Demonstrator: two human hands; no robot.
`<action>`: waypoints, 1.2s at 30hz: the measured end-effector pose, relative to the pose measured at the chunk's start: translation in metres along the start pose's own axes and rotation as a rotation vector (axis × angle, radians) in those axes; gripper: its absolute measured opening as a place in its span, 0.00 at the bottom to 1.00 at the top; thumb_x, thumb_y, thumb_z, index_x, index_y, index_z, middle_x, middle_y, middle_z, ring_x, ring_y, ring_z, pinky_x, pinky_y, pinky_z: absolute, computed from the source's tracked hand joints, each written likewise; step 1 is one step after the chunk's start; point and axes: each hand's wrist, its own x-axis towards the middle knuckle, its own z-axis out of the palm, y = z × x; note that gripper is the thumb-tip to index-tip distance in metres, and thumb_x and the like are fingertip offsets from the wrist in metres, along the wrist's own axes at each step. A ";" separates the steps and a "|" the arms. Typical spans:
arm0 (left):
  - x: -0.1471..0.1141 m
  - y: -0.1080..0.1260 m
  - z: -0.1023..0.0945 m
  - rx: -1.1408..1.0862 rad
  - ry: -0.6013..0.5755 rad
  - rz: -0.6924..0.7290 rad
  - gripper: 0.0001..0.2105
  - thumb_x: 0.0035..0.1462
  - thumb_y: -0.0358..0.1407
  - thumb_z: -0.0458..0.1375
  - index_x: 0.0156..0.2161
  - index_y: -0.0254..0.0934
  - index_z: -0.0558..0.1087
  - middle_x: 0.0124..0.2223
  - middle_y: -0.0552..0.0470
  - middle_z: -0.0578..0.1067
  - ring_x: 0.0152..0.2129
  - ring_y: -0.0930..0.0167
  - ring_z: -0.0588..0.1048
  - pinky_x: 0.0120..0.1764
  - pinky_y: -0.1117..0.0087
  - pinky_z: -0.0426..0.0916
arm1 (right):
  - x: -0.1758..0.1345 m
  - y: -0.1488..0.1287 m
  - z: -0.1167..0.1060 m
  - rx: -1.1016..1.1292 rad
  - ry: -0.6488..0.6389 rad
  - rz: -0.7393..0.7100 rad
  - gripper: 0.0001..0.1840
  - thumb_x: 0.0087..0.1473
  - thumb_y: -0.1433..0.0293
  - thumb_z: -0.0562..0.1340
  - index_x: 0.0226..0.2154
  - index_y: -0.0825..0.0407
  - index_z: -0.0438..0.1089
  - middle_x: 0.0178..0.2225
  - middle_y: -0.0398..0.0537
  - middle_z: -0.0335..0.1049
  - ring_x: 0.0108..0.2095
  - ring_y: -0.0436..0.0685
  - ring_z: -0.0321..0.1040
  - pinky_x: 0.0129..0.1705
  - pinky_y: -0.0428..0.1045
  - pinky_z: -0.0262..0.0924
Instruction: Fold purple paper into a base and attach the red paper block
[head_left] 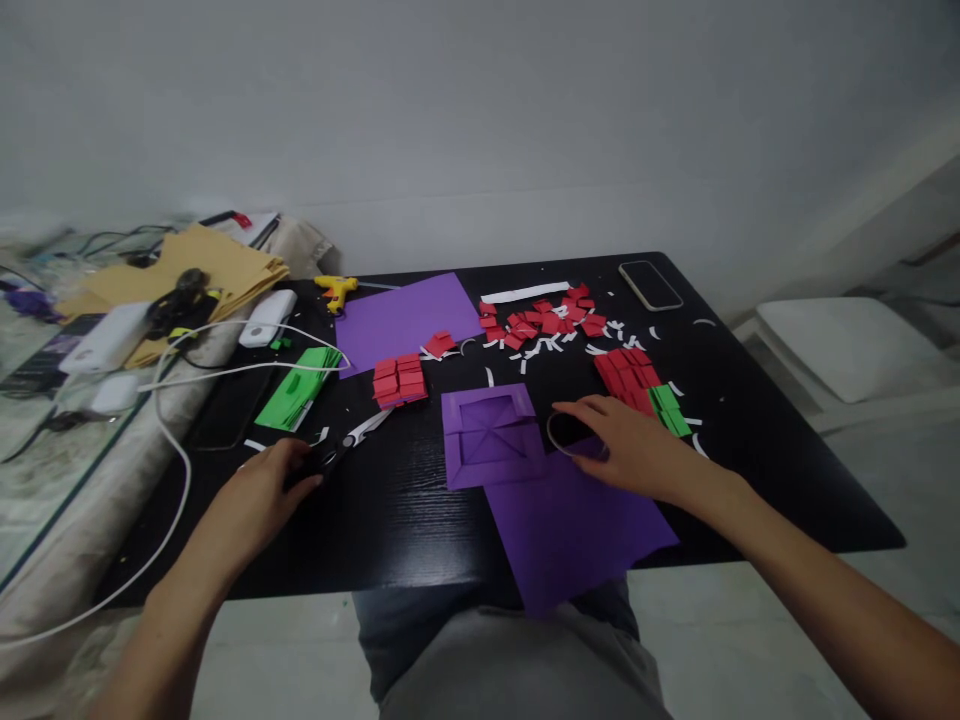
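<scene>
My left hand (259,495) is at the left of the black table, its thumb and fingers around the dark handles of a pair of scissors (360,432). The blades point up and right, towards a stack of red folded paper pieces (400,382). My right hand (622,440) grips a roll of tape (553,428) between fingers and thumb. The roll is partly hidden by the hand. Beside it lies a folded purple paper frame (452,440) with creases crossing in its middle. A purple sheet (577,530) lies under my right hand and overhangs the table's front edge.
Red paper pieces (555,320) and white scraps are scattered at the back. Green paper strips (298,388), a yellow glue gun (339,290) and a white cable (184,470) lie left. A phone (650,285) rests back right; another purple sheet (409,318) is behind the red stack.
</scene>
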 end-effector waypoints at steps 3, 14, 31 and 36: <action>0.000 -0.001 -0.001 0.017 -0.005 0.026 0.16 0.57 0.51 0.56 0.40 0.41 0.72 0.43 0.35 0.81 0.40 0.47 0.81 0.43 0.50 0.74 | 0.001 0.002 -0.009 0.096 0.142 0.034 0.40 0.57 0.63 0.65 0.71 0.43 0.59 0.55 0.57 0.66 0.49 0.68 0.74 0.53 0.68 0.72; -0.014 0.011 -0.011 -0.004 -0.060 0.046 0.20 0.64 0.54 0.49 0.43 0.40 0.70 0.40 0.40 0.81 0.33 0.52 0.81 0.37 0.55 0.73 | -0.001 -0.032 0.007 1.339 0.063 -0.064 0.33 0.57 0.65 0.69 0.63 0.37 0.64 0.57 0.51 0.70 0.60 0.65 0.68 0.54 0.63 0.71; -0.010 0.091 -0.014 -0.336 -0.169 0.242 0.18 0.62 0.53 0.60 0.44 0.40 0.73 0.35 0.54 0.76 0.28 0.69 0.73 0.31 0.72 0.67 | 0.000 -0.084 0.022 1.450 -0.161 -0.052 0.50 0.41 0.72 0.80 0.63 0.38 0.61 0.53 0.47 0.63 0.49 0.56 0.67 0.49 0.55 0.71; -0.007 0.101 -0.017 -0.311 -0.192 0.237 0.25 0.47 0.53 0.71 0.42 0.39 0.71 0.37 0.54 0.75 0.30 0.67 0.72 0.32 0.70 0.67 | 0.002 -0.082 0.022 1.406 -0.116 -0.001 0.43 0.48 0.65 0.78 0.62 0.40 0.62 0.52 0.48 0.67 0.48 0.57 0.71 0.51 0.57 0.71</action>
